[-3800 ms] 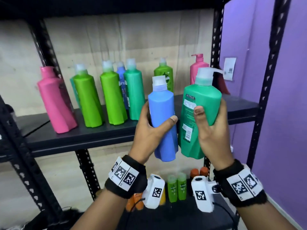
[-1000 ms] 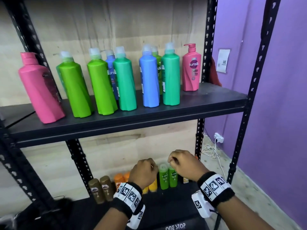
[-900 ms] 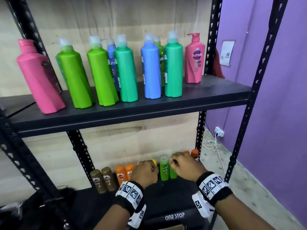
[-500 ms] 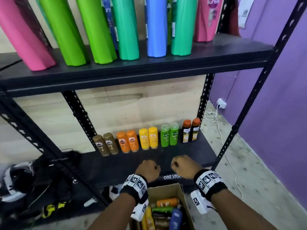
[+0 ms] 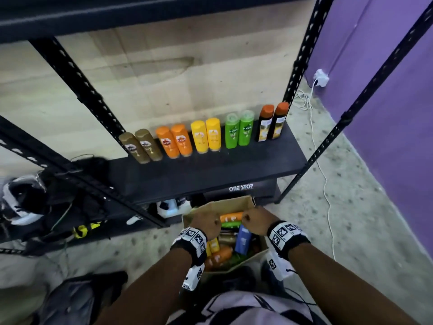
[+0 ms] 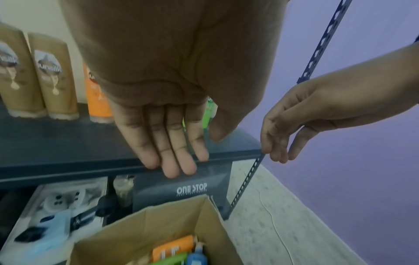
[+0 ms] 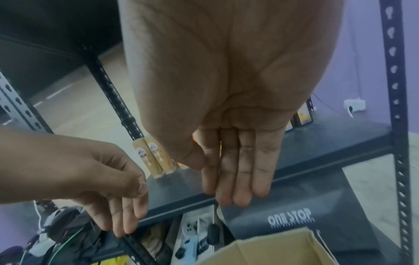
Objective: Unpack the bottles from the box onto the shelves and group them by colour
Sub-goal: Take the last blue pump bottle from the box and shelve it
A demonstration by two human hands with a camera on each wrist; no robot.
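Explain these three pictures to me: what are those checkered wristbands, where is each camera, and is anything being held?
No robot here: a person wears three cameras. The head view looks down on both arms; the checkered bands are wrist straps carrying the other two cameras, each looking along one palm. The left hand and right hand hang over a cardboard box of bottles on the floor. Both wrist views show relaxed fingers holding nothing. On the black shelf stand pairs of small bottles: brown, orange, yellow, green and dark ones with orange caps.
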